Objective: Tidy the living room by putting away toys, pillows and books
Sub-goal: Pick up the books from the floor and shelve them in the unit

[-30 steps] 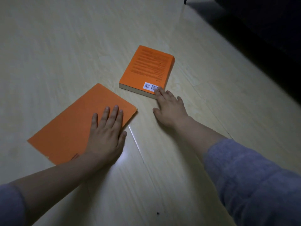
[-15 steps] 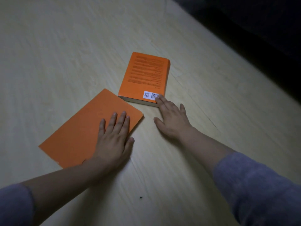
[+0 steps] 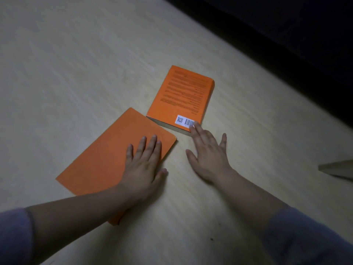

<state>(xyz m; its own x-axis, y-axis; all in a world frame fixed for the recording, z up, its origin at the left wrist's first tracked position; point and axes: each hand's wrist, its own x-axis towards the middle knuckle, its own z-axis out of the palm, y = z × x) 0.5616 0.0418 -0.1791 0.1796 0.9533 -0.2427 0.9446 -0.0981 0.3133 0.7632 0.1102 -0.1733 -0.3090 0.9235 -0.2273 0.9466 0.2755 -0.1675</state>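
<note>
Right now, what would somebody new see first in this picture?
Two bright orange books stand out on the pale floor: a thin book left of centre and a thick book with a barcode beyond it. The left hand lies flat on the thin book; the right hand touches the thick book's near corner.

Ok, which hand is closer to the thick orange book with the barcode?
Right. The right hand has its fingers touching the barcode corner of the thick book; the left hand rests flat on the thin orange book beside it.
</note>
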